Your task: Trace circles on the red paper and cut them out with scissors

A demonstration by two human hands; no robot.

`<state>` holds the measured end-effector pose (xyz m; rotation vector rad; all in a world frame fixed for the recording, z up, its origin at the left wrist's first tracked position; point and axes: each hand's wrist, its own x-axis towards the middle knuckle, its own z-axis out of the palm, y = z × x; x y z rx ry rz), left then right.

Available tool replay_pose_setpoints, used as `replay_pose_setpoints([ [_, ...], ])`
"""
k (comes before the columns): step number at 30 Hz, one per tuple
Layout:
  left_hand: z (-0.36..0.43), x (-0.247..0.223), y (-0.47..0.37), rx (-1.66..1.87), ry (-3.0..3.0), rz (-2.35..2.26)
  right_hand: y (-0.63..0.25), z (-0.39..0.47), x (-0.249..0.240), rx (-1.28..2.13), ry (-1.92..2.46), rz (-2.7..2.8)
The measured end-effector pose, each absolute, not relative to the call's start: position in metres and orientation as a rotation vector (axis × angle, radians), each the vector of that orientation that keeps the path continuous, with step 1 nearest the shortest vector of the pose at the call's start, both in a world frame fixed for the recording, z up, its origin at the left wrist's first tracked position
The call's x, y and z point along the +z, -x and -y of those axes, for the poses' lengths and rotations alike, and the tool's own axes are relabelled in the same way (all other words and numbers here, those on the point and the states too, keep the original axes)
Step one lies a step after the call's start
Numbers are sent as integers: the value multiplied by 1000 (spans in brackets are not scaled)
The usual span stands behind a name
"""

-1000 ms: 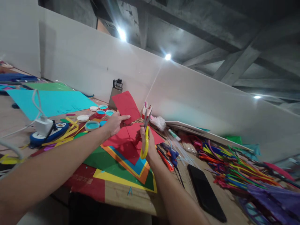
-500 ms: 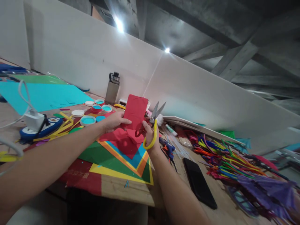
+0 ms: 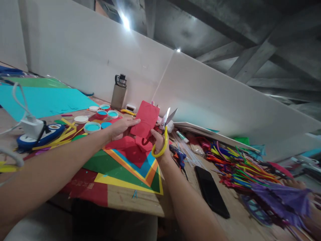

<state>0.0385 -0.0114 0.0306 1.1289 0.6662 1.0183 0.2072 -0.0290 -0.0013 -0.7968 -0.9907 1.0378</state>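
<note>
A red paper piece (image 3: 145, 117) is pinched at its left edge by my left hand (image 3: 123, 127), thumb on its face. Faint curved lines show on the paper. My right hand (image 3: 158, 141) has the yellow-handled scissors (image 3: 165, 142) hooked on it, their blades apart and pointing up. Its thumb and fingers also touch the lower right corner of the red paper. Beneath the hands, red sheets (image 3: 130, 152) lie on a stack of blue, orange, green and yellow sheets (image 3: 150, 179).
Paint pots (image 3: 92, 127) and a bottle (image 3: 118, 92) stand behind on the left. A glue gun (image 3: 179, 157), a black phone (image 3: 212, 191) and colourful pipe cleaners (image 3: 240, 164) lie on the right. Another person's hand (image 3: 294, 183) is at the far right.
The red paper has tilted clockwise, and my left thumb sits higher on it. Another person's hand has appeared at the far right. The view has shifted slightly.
</note>
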Motion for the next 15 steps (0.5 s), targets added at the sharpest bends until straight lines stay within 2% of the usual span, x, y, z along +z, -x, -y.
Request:
replay_pose_setpoints([
  [15, -1, 29, -32, 923, -1010, -566, -209, 23, -7, 1060, 898, 790],
])
